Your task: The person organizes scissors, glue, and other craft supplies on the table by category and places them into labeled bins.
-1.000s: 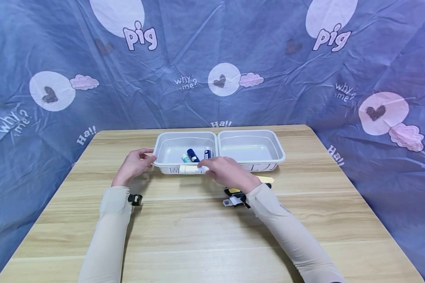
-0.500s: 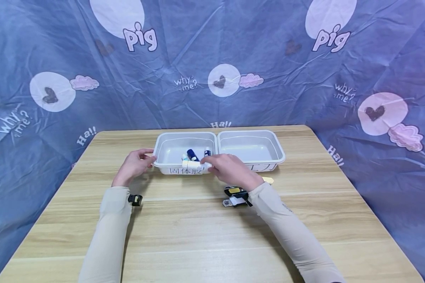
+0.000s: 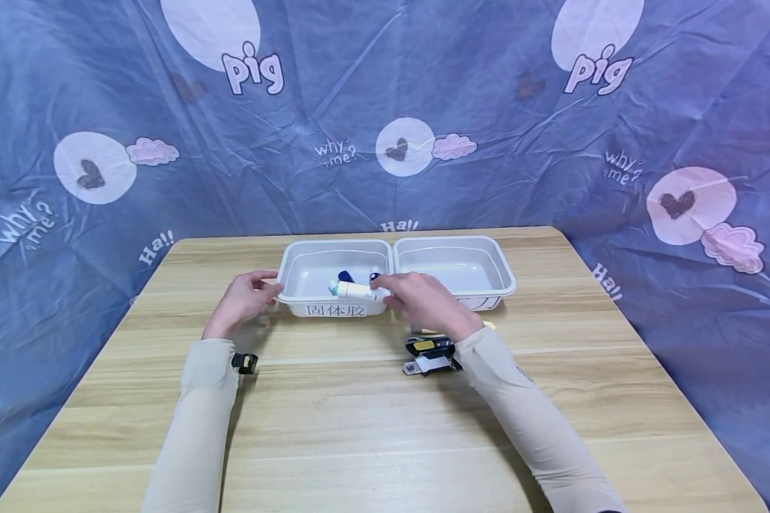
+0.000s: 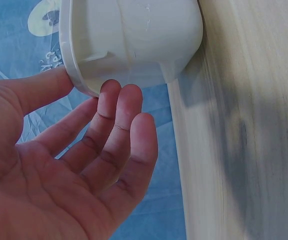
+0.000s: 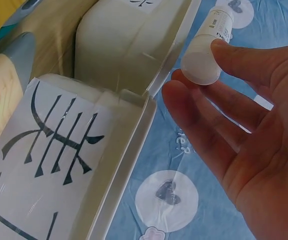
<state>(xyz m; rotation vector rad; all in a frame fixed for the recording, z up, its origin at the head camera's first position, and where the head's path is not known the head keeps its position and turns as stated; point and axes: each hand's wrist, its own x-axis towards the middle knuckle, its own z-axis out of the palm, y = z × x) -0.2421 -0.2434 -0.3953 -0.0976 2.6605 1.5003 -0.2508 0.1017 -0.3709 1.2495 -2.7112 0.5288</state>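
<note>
My right hand [image 3: 423, 303] pinches a white glue stick [image 3: 356, 290] over the front of the left tray [image 3: 301, 302]. In the right wrist view, thumb and fingers of the right hand [image 5: 249, 110] hold the glue stick [image 5: 207, 47] by its white end. Two dark blue sticks [image 3: 345, 276] and a teal-and-white one lie in that tray, partly covered. My left hand [image 3: 246, 299] touches the left tray's rim at its left end. The left wrist view shows the left hand [image 4: 69, 155] with thumb and fingertips at the tray's corner [image 4: 134, 45], the other fingers loosely bent.
A second white tray [image 3: 510, 285] adjoins the left one on its right, with nothing in it. Several utility knives [image 3: 431, 365] lie on the table [image 3: 334, 427] in front of the trays, partly under my right wrist. A patterned blue cloth [image 3: 334, 85] hangs behind.
My right hand has moved slightly back and to the right with the white glue stick, from before the tray's front wall to over its rim. The left hand has stayed put.
</note>
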